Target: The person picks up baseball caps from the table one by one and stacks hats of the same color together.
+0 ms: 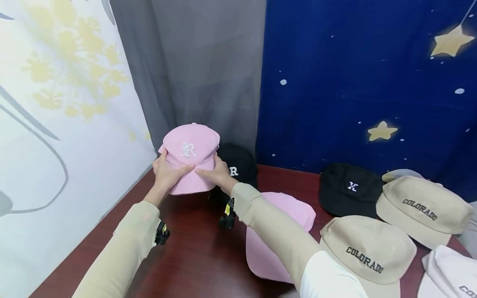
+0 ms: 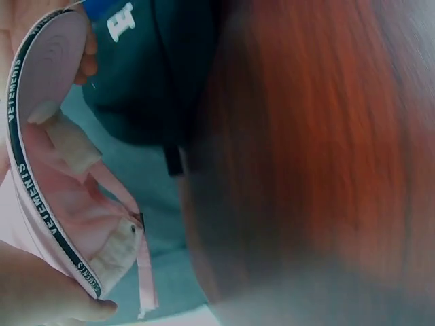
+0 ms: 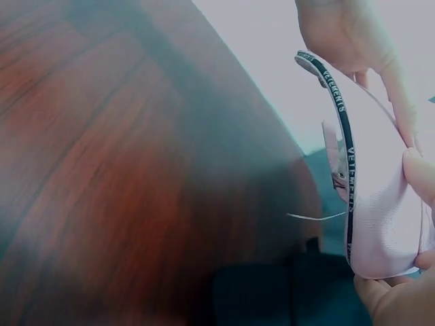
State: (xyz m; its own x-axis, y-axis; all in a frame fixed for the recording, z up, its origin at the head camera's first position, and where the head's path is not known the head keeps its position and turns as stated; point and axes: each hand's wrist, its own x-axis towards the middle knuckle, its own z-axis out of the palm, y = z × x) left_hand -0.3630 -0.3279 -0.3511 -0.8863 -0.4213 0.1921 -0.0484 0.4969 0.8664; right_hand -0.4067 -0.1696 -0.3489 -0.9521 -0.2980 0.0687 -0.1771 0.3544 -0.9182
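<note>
Both hands hold a pink baseball cap (image 1: 193, 138) with a white letter R, over the far left part of the table. My left hand (image 1: 166, 171) grips its left edge, thumb across the front of the brim. On the other side my right hand (image 1: 220, 171) grips likewise, the two thumbs nearly meeting. Seen from the left wrist, the cap's inside shows a dark lettered band (image 2: 30, 180) and a pink back strap (image 2: 115, 187). A black cap (image 1: 240, 161) with a white R stands just behind my right hand and is partly covered by it.
Under my right forearm lies another pink cap (image 1: 261, 252). To the right are a black cap (image 1: 340, 188), two beige Colorado caps (image 1: 367, 244) and a white cap (image 1: 445, 269). A white printed wall (image 1: 74, 157) borders the reddish table (image 1: 186, 256) on the left; grey and blue curtains hang behind.
</note>
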